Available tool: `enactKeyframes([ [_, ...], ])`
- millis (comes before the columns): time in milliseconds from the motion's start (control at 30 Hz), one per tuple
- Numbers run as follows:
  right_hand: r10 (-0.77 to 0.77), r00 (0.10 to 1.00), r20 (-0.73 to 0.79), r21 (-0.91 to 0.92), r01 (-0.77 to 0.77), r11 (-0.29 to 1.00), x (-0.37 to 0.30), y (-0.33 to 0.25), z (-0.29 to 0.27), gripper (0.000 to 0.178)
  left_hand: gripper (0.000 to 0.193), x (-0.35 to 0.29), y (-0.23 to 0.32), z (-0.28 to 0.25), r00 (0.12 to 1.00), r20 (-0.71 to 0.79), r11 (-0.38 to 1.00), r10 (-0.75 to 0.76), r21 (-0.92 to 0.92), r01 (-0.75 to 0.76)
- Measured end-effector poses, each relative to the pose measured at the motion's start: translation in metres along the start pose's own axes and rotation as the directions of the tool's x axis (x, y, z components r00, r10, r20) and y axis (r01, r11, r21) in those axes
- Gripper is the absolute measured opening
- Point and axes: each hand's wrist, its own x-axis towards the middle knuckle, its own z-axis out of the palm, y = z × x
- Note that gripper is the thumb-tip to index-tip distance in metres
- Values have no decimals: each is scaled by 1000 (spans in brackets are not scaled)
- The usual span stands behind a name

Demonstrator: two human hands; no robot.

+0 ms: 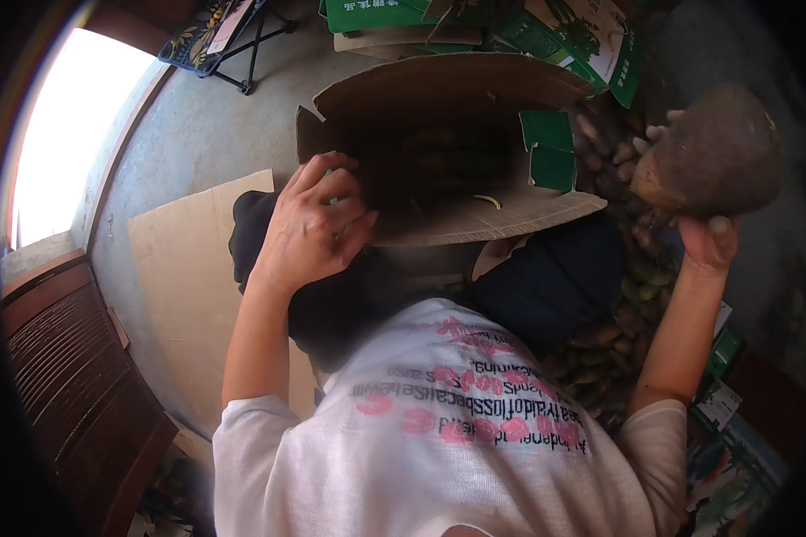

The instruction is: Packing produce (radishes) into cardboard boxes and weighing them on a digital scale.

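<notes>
Raised at the right, my right hand (709,240) is closed around a large-looking brown, rounded fruit or tuber (712,157). Its exact kind is unclear. My left hand (318,215) is at the left edge of an open cardboard box (452,85), its fingers curled inward. A bit of green shows between those fingers, too small to name. The box lies in front of me above my knees, with its inside dark. Long dim shapes can just be made out in there. A small yellowish curved piece (488,200) rests on the near flap.
Many brown and greenish fruits or tubers (600,358) are heaped on the floor to my right. Green printed cartons (403,16) stand beyond the box. A folding stool (215,40) is at the far left, near a flat cardboard sheet (188,268) and a dark wooden slatted piece (81,376).
</notes>
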Motion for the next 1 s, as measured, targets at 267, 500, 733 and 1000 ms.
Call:
enactKeyframes([
  [267, 517, 719, 464, -752, 12, 659, 140, 137, 135, 104, 8, -11, -11, 8, 984, -171, 998, -43, -56, 33],
  [500, 829, 518, 209, -976, 53, 213, 132, 220, 98, 113, 9, -12, -12, 6, 982, -185, 999, -30, -49, 21],
  [733, 720, 601, 347, -936, 175, 305, 127, 183, 107, 74, 9, -6, -9, 9, 989, -147, 999, 2, -38, -8],
  [1000, -435, 898, 59, -728, 337, 597, 35, 16, 41, 31, 6, -9, 8, 13, 987, -161, 999, -26, 34, 32],
])
